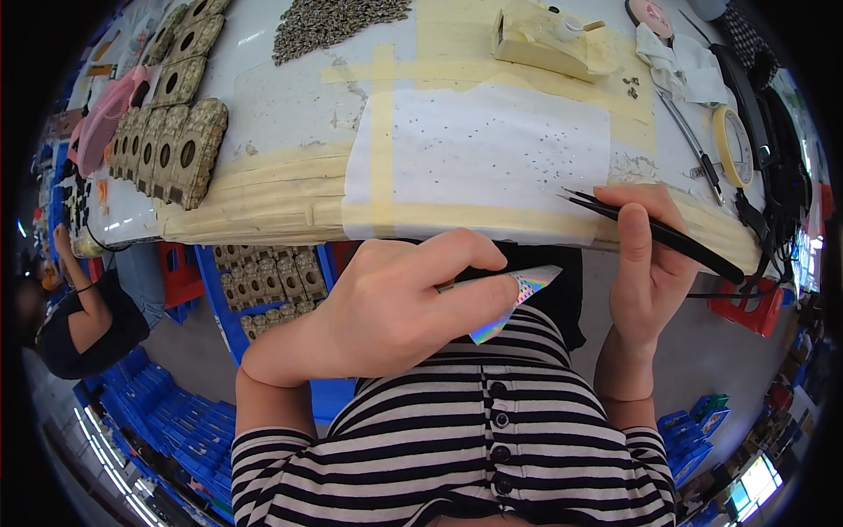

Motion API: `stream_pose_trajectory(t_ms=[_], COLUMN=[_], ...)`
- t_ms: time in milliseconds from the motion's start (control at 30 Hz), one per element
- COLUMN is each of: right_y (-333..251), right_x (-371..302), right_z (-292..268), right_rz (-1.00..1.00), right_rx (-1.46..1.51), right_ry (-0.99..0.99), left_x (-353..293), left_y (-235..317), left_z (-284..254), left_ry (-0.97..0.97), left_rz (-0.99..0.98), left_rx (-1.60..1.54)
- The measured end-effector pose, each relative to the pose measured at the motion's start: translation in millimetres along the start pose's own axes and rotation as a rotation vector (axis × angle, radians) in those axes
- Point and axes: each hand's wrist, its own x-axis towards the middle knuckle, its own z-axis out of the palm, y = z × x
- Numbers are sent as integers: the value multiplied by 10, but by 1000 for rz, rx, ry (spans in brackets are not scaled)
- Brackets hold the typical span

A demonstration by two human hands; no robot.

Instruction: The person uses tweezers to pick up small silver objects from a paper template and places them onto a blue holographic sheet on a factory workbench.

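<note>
Glossy iridescent foil strip (518, 299), matt black metal tweezers (659, 233), papery masking tape (383, 140).

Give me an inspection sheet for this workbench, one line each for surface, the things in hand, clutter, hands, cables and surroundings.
Surface: white table patched with masking tape; white sheet taped at the front edge.
Things in hand: iridescent strip, black tweezers.
Clutter: stacks of perforated blocks, pile of small parts, tape roll, white cloth.
Hands: left hand pinches the strip; right hand grips the tweezers.
Cables: black cables at the table's right edge.
Surroundings: blue crates on the floor; another person at left.
</note>
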Motion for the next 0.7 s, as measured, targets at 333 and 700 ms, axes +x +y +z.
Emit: stream_pose_trajectory(t_ms=[333,700], right_y=[-104,-164], right_x=[-12,22], right_z=[-64,16], right_rz=[-434,-478], right_rx=[9,-135], right_ry=[-190,-256], left_x=[139,140], left_y=[-21,-25], left_z=[10,9], left_ry=[248,262], left_rz=[-596,-619], left_rx=[-793,-851])
